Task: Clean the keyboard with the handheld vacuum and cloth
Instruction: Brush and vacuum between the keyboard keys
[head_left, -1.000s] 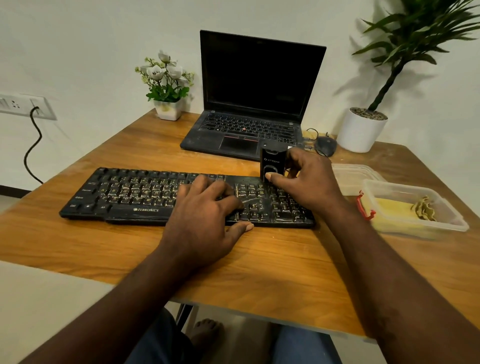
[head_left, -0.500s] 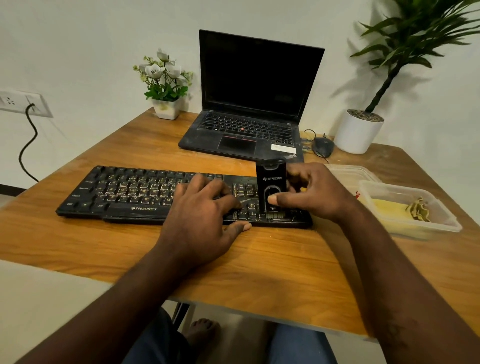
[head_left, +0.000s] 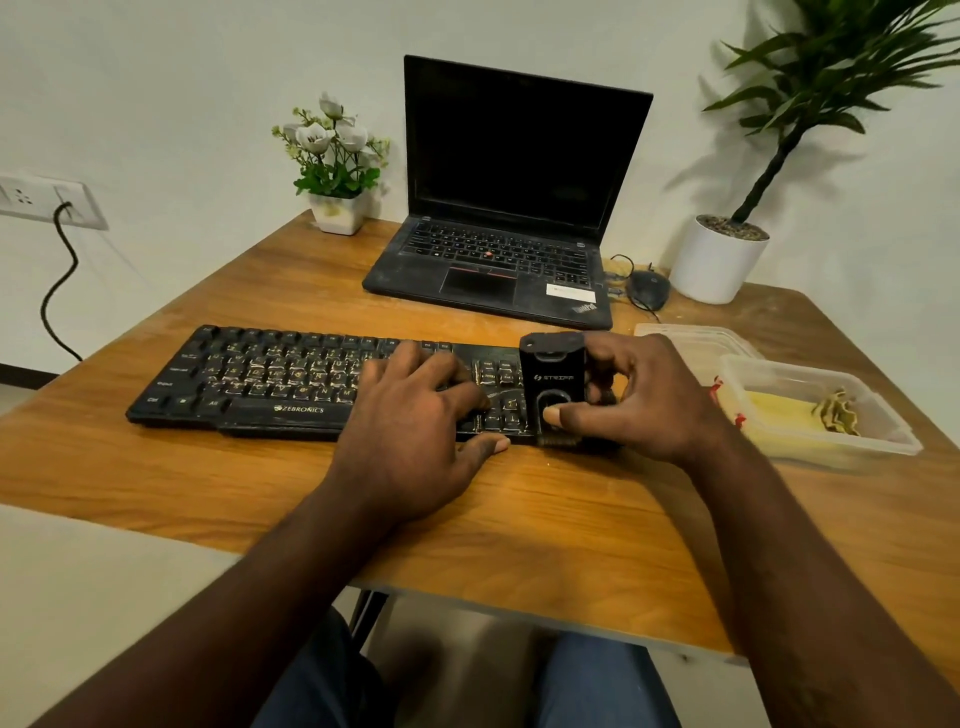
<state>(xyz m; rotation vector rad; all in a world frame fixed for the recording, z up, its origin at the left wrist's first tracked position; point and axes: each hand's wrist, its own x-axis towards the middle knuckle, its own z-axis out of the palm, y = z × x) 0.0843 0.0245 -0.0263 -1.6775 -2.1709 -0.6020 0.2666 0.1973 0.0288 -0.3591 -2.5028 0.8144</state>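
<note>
Foreground: knees (head_left: 597, 680) in blue jeans, below the near edge of the wooden tabletop (head_left: 519, 525).

Middle, left: left hand (head_left: 410, 447) palm down on the right-centre part of the keyboard (head_left: 270, 379). Fingers (head_left: 410, 358) extended and relaxed on the keys, gripping nothing; thumb at the front edge.

Middle, right: right hand (head_left: 649, 400) grasping the vacuum (head_left: 553, 376), thumb pressed to its front face, remaining fingers curled round its right side. Vacuum black, upright, brush end down on the right end of the keyboard, near the front edge. Keyboard black, dusty, lying across the tabletop, roughly parallel to its near edge.

Just right of the right hand: clear box (head_left: 883, 436) holding the yellow cloth (head_left: 779, 415) and a crumpled brownish item of uncertain kind. Lid (head_left: 691, 338) flat behind the box.

Behind the keyboard: open laptop (head_left: 498, 260), screen dark, with mouse (head_left: 649, 291) just beside its right corner.

Far left corner: white flowers (head_left: 337, 156) in a small white pot. Far right corner: potted plant (head_left: 719, 260), tall and green, in a white pot.

Background wall: socket (head_left: 47, 200) at left, black cable (head_left: 57, 280) hanging from it.
</note>
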